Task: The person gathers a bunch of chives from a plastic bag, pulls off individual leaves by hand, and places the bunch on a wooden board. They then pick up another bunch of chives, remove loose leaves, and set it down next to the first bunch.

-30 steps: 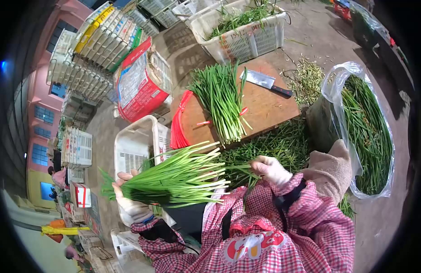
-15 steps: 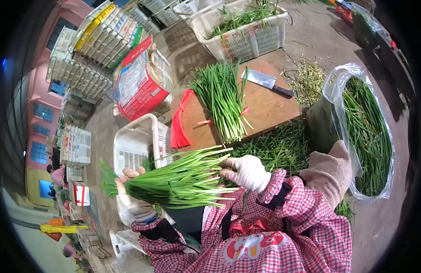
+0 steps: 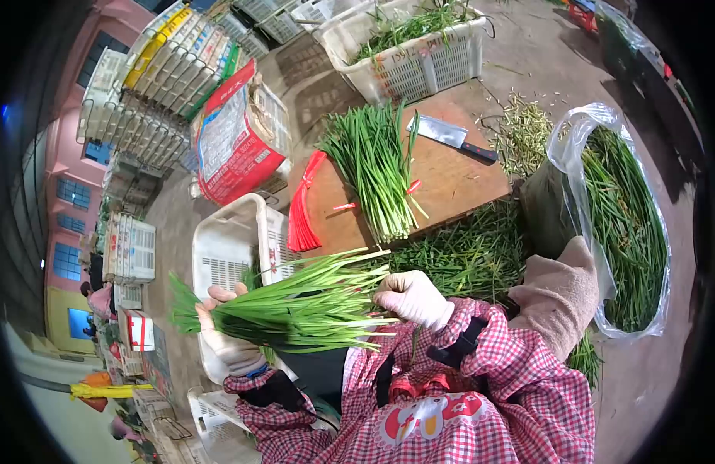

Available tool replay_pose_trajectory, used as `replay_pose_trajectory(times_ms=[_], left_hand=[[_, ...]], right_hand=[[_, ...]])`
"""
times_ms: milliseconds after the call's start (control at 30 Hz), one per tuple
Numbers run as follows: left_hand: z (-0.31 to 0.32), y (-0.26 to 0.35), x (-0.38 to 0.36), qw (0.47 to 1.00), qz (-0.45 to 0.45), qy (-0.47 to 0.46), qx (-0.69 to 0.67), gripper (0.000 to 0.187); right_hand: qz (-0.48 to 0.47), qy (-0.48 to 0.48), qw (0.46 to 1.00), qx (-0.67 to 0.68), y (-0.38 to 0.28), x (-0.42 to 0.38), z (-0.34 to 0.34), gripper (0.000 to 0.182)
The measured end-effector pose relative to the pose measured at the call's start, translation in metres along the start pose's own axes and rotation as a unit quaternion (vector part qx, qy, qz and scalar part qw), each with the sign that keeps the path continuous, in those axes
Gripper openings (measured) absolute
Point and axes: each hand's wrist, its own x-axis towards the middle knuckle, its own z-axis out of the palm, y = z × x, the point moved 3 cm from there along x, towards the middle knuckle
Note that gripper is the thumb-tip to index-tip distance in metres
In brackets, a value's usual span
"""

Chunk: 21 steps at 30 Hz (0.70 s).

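My left hand (image 3: 228, 329), in a pale glove, is wrapped around the leafy part of a loose bunch of garlic chives (image 3: 296, 309). The bunch lies sideways above my lap, its pale stem ends fanned toward the right. At those ends my gloved right hand (image 3: 416, 298) is closed, thumb and fingers pinching at the stem tips; the exact stems between them are partly hidden. Beyond my hands, a thick pile of garlic chives (image 3: 373, 174) rests on a wooden board (image 3: 458, 182). A cleaver (image 3: 450, 135) and a bundle of red ties (image 3: 303, 213) lie on the board too.
A white crate (image 3: 218, 240) stands at my left. Farther off are a crate of greens (image 3: 419, 69), a red-and-white sack (image 3: 238, 139) and stacked crates (image 3: 156, 69). Right of me is a plastic bag of greens (image 3: 624, 224). Trimmings (image 3: 524, 135) litter the floor.
My right hand has shifted slightly, its fingers curling in more at the stem ends. My left hand and the bunch have stayed nearly in place.
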Motion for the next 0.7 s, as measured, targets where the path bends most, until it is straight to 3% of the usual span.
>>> replay_pose_trajectory(times_ms=[100, 233, 333, 400, 433, 467, 500, 533, 567, 600, 633, 667, 700], left_hand=[[0.022, -0.008, -0.007, 1.0, -0.013, 0.016, 0.006, 0.029], [0.024, -0.008, -0.005, 1.0, 0.002, -0.01, 0.021, 0.029], [0.023, 0.0, -0.005, 0.995, 0.022, 0.024, 0.09, 0.03], [0.019, 0.007, -0.002, 0.995, 0.028, -0.004, 0.098, 0.029], [0.017, 0.01, -0.001, 0.994, 0.034, -0.032, 0.102, 0.029], [0.012, 0.012, 0.001, 0.994, 0.034, -0.031, 0.102, 0.029], [0.008, 0.014, 0.004, 0.994, 0.046, -0.031, 0.092, 0.029], [0.011, 0.013, 0.005, 0.994, 0.058, -0.031, 0.083, 0.029], [0.011, 0.012, 0.002, 0.991, 0.075, 0.037, 0.108, 0.029], [0.015, 0.009, 0.0, 0.991, 0.074, 0.039, 0.107, 0.029], [0.025, 0.005, -0.003, 0.994, 0.054, 0.034, 0.09, 0.028], [0.03, 0.002, -0.004, 0.996, 0.035, 0.027, 0.074, 0.028], [0.015, 0.005, 0.003, 0.997, 0.049, 0.01, 0.053, 0.027]], right_hand=[[0.087, 0.036, 0.99, 0.103, -0.006, 0.0, -0.001, 0.012], [0.108, 0.105, 0.967, 0.204, 0.022, 0.01, -0.015, 0.01], [0.086, 0.112, 0.977, 0.157, 0.042, 0.002, -0.037, 0.013], [0.119, 0.093, 0.988, 0.01, 0.056, -0.007, -0.069, 0.013], [0.069, 0.085, 0.962, -0.251, 0.058, -0.011, -0.089, 0.013], [0.014, 0.072, 0.867, -0.493, 0.053, -0.015, -0.098, 0.014], [0.031, 0.087, 0.821, -0.564, 0.049, -0.026, -0.105, 0.022], [0.008, 0.088, 0.822, -0.562, 0.041, -0.029, -0.105, 0.031], [-0.055, 0.095, 0.887, -0.448, 0.032, -0.034, -0.1, 0.035], [-0.116, 0.099, 0.933, -0.325, 0.025, -0.036, -0.093, 0.039], [-0.09, 0.047, 0.988, -0.114, 0.031, -0.031, -0.082, 0.04], [0.09, -0.009, 0.994, 0.053, 0.007, -0.037, -0.068, 0.04], [0.109, -0.045, 0.985, 0.123, -0.007, -0.037, -0.058, 0.041]])
